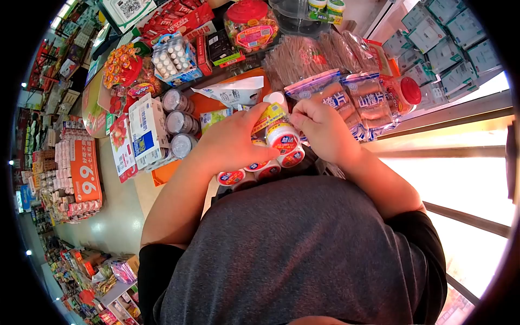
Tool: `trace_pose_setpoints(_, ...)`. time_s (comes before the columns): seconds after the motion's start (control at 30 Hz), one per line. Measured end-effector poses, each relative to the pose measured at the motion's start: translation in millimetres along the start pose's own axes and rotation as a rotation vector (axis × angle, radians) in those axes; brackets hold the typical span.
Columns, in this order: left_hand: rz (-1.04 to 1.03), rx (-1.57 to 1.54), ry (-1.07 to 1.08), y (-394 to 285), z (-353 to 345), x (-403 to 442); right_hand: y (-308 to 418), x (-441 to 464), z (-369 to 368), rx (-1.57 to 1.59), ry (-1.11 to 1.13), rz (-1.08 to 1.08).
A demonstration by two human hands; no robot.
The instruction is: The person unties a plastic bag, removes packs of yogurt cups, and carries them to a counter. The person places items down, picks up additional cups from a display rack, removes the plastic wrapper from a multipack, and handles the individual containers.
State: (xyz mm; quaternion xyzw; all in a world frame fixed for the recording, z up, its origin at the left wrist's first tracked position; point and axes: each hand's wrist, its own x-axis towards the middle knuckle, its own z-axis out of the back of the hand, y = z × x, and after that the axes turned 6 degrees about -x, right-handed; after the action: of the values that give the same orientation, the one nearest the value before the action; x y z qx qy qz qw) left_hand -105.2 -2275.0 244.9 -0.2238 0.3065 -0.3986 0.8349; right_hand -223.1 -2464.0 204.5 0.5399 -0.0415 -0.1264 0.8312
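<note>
My left hand (pixel 230 142) curves around the left side of a small white round jar (pixel 283 135) with a red lid label and a yellow band. The fingers of my right hand (pixel 323 125) are curled in a pinch at the jar's upper right; what they pinch is too small to tell. More red-labelled jars (pixel 232 177) stand in a cluster below, under my left thumb. A white bottle cap (pixel 276 99) shows just above my hands.
Bagged hawthorn slices (pixel 374 103) and brown packets (pixel 295 59) lie at the upper right. Silver-lidded cans (pixel 183 145) and a white-blue carton (pixel 146 132) stand at the left. A candy tub (pixel 252 32) is behind. Store shelves (pixel 54 162) line the far left.
</note>
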Motion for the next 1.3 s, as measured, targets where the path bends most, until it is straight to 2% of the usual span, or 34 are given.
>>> trace_pose_setpoints(0.1, -0.009, -0.027, -0.013, 7.8, -0.3, -1.4, 1.6, 1.1, -3.4, 0.041, -0.030, -0.021)
trace_pose_setpoints(0.23, -0.070, -0.220, -0.001, 34.4, -2.4, 0.8, -27.2, 3.4, -0.6, 0.161, 0.247, 0.000)
trace_pose_setpoints(0.33, -0.149, -0.489, 0.059, 56.8, -6.5, 7.0, -34.5, -1.7, -0.6, 0.173, 0.404, 0.006)
trace_pose_setpoints(0.43, -0.117, -0.724, 0.124, 56.9, -3.1, 4.4, -30.7, 3.7, 3.3, 0.081, 0.456, 0.061)
trace_pose_setpoints(0.53, -0.188, -0.785, 0.178, 69.0, -5.0, 7.9, -28.1, 11.9, 3.9, 0.104, 0.518, 0.117)
trace_pose_setpoints(0.63, -0.198, -0.814, 0.223, 69.8, -2.9, 10.2, -28.6, 18.1, 3.7, -0.100, 0.517, 0.230)
trace_pose_setpoints(0.73, -0.162, -0.929, 0.221, 66.4, -3.4, 6.7, -34.9, 18.6, 3.5, -0.037, 0.434, 0.423)
trace_pose_setpoints(0.93, -0.119, -1.136, 0.223, 77.9, -7.1, 5.8, -22.3, 3.6, -2.7, -0.044, 0.347, 0.159)
trace_pose_setpoints(1.03, -0.103, -1.167, 0.228, 79.4, -9.9, 6.8, -21.2, 2.3, 1.1, -0.215, 0.405, 0.146)
trace_pose_setpoints(1.23, -0.029, -1.216, 0.171, 77.6, -11.1, 3.5, -38.7, -2.1, -4.2, -0.072, 0.383, 0.035)
trace_pose_setpoints(1.3, -0.041, -1.208, 0.183, 81.0, -12.5, 5.6, -43.1, 1.2, -1.5, 0.052, 0.308, 0.065)
